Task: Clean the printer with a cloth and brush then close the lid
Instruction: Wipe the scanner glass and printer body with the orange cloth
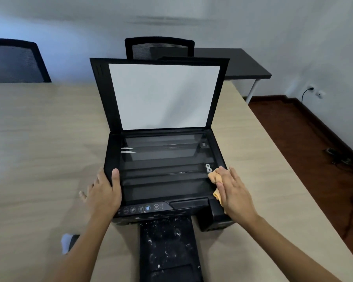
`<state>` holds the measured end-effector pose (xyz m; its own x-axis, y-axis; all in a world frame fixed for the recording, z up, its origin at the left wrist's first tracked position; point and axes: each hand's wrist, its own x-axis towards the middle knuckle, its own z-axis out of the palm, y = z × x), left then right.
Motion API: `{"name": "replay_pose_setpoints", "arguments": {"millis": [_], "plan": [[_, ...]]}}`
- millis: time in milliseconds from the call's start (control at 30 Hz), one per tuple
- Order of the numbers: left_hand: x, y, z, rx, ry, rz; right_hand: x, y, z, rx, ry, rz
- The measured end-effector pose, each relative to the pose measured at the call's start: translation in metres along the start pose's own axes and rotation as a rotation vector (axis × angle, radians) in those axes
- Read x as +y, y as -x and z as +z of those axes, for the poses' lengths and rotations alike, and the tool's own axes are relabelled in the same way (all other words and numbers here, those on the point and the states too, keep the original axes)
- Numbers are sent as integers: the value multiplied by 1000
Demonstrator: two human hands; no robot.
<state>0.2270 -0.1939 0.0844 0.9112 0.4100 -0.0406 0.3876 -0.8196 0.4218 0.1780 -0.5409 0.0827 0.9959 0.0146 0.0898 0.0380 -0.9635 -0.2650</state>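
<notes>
A black printer (165,210) stands on the light wooden table (39,139), its lid (163,94) raised upright, white inner pad facing me. The scanner glass (163,165) lies exposed. My left hand (103,192) grips the printer's front left corner, thumb on top of the frame, fingers down the side. My right hand (233,192) lies flat with straight fingers on an orange cloth (213,177), pressing it onto the glass's right edge. The paper output tray (167,249) sticks out toward me, speckled with white dust. A brush (66,242), partly hidden by my left forearm, lies on the table.
Two black mesh chairs (18,62) (159,47) stand behind the table. A dark side table (238,62) stands at the back right. The table's right edge drops to a dark wooden floor (304,139), where cables lie near a wall socket (311,88).
</notes>
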Motion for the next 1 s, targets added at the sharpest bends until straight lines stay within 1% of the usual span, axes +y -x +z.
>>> {"name": "replay_pose_setpoints", "arguments": {"millis": [33,67,233,300,367,400,467,500,533,567,600,667,733,800,833,867,900,967,1000], "plan": [[0,0,0,4,8,-3,-12,0,5,16,7,9],[0,0,0,9,14,-6,-27,3,10,25,9,-29],[4,3,-6,11,31,-16,-127,0,34,-113,-59,-371],[4,5,-7,15,41,-21,-131,-3,31,-203,-57,-493],[3,5,-7,12,75,-23,-104,-5,16,-263,-25,-567],[2,5,-7,8,95,-26,-84,-7,11,-259,1,-524],[3,4,-6,12,127,-30,-50,-10,6,-185,52,-261],[1,5,-7,24,140,-36,-46,-10,7,-157,63,-139],[1,5,-8,34,158,-31,-52,-8,9,-142,66,-83],[0,6,-9,42,195,-25,-67,-6,13,-139,64,-95],[0,6,-10,51,254,-26,-87,-4,20,-151,52,-154],[-1,6,-11,78,374,-34,-136,-5,34,-199,8,-311],[-3,5,-9,89,419,-42,-174,-8,40,-253,2,-453],[-5,5,-6,77,408,-41,-177,-10,36,-320,23,-597],[-6,6,-4,71,393,-34,-162,-7,31,-342,15,-653],[-6,5,-4,72,387,-24,-143,-7,25,-355,-10,-673],[-6,5,-4,70,391,-21,-119,-6,19,-357,-27,-635],[-6,3,-5,73,409,-40,-83,-5,10,-293,-25,-484],[-6,3,-5,84,413,-44,-83,-6,11,-268,-21,-435]]}}
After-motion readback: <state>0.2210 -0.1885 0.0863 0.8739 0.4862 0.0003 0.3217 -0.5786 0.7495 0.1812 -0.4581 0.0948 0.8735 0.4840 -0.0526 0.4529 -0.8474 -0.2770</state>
